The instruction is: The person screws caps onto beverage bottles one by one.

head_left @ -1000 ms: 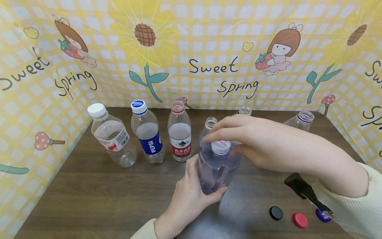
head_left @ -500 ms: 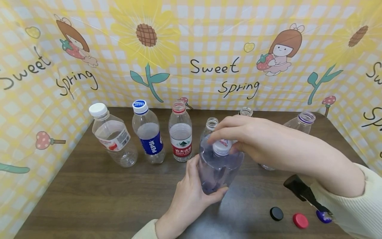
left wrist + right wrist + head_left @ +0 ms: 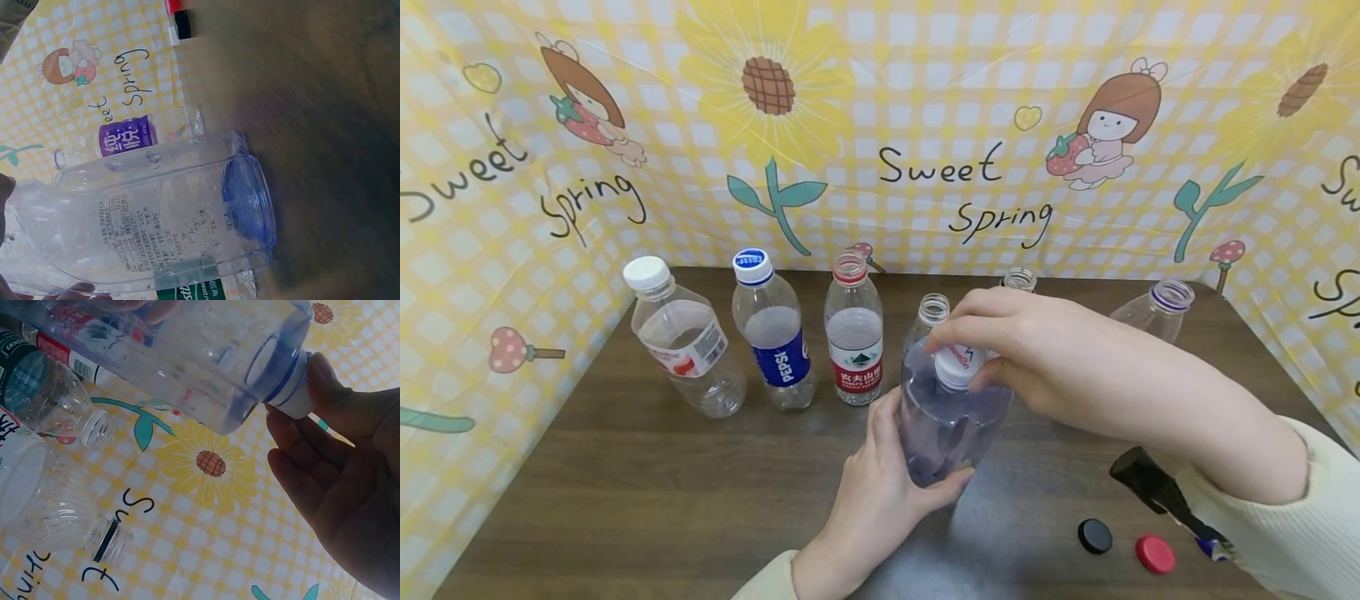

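Observation:
A large clear, bluish plastic bottle (image 3: 951, 425) stands near the middle of the table, tilted slightly in the head view. My left hand (image 3: 880, 483) grips its lower body, thumb on the near side. Over the top, my right hand (image 3: 1037, 354) pinches the white cap (image 3: 957, 367) between thumb and fingers. In the right wrist view the white cap (image 3: 294, 394) sits on the bottle's neck, with the thumb on one side and fingertips on the other. The left wrist view shows the bottle's printed side and blue base (image 3: 247, 197).
Behind stand a white-capped bottle (image 3: 685, 350), a Pepsi bottle (image 3: 771, 342), a red-ringed bottle (image 3: 853, 342) and several uncapped ones, including a purple-ringed bottle (image 3: 1165, 304). A black cap (image 3: 1094, 536), a red cap (image 3: 1154, 553) and a partly hidden purple cap (image 3: 1213, 547) lie front right.
My right fingers have closed in on the white cap, and its printed top has turned slightly. My left hand keeps its grip on the bottle. The right sleeve now covers more of the purple cap.

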Tool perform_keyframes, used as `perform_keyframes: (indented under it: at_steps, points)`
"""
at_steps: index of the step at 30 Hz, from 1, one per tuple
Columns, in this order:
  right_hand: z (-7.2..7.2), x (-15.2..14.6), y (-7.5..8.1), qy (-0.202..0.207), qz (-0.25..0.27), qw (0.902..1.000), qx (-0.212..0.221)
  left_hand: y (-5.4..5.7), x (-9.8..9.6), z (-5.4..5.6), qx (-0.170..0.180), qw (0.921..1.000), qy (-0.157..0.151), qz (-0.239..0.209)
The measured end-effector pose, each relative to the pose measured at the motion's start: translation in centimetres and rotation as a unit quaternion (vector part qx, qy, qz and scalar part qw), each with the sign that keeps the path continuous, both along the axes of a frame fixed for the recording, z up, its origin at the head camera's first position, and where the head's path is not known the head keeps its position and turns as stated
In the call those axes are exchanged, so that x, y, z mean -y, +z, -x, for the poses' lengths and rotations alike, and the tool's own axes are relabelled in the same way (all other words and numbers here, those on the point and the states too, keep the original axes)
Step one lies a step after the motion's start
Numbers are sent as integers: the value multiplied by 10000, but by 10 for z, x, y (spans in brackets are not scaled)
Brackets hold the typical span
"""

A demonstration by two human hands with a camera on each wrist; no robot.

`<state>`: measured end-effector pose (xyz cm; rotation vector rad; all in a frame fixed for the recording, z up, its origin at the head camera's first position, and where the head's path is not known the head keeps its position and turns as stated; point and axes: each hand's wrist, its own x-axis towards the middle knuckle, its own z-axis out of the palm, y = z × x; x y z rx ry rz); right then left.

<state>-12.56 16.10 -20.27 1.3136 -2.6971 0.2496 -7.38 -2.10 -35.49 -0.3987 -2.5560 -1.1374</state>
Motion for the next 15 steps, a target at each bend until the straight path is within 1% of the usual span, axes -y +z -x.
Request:
perform_keyframes:
  at_steps: [4, 6, 10, 12, 15]
  points:
    - [-1, 1, -2, -18, 90, 9999, -114, 0, 0, 0, -51, 10000, 22, 14]
    - [-1, 1, -2, -35, 155, 9998, -81, 0, 0, 0, -54, 10000, 8, 23]
    - [0, -1, -1, 14, 235, 9995, 233, 1, 2, 0, 75, 9999, -65, 23]
    - [1, -3, -1, 17, 196, 9990, 402, 1, 3, 0, 213, 9997, -99, 10]
    - [4, -5, 0, 8, 124, 9984, 543, 1, 3, 0, 394, 9991, -149, -15]
